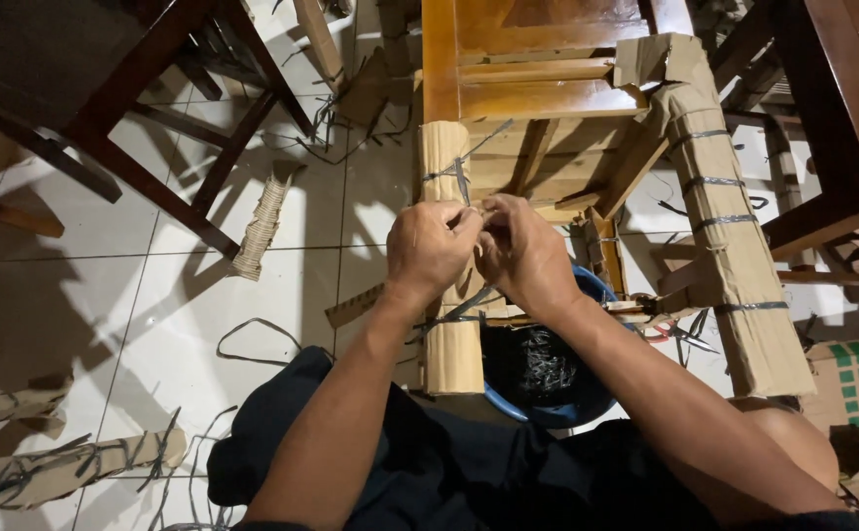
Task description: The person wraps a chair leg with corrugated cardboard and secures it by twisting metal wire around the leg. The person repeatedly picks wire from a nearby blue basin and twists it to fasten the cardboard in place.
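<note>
A wooden chair (537, 88) lies tipped in front of me, its legs wrapped in brown corrugated cardboard. On the near cardboard-wrapped leg (449, 344) both my hands meet. My left hand (429, 248) and my right hand (523, 254) pinch a thin grey plastic strap (459, 177) against the leg's wrapping, fingers closed together on it. More strap bands circle the leg below my wrists. A second wrapped leg (734, 236) on the right carries several strap bands.
A blue bucket (547, 408) holding dark strap pieces sits under my right forearm. Scissors (680, 334) lie right of it. Dark wooden chairs (134, 108) stand at left. Cardboard scraps (264, 221) and strap offcuts (252, 339) litter the white tiled floor. A cardboard box (857, 379) stands at right.
</note>
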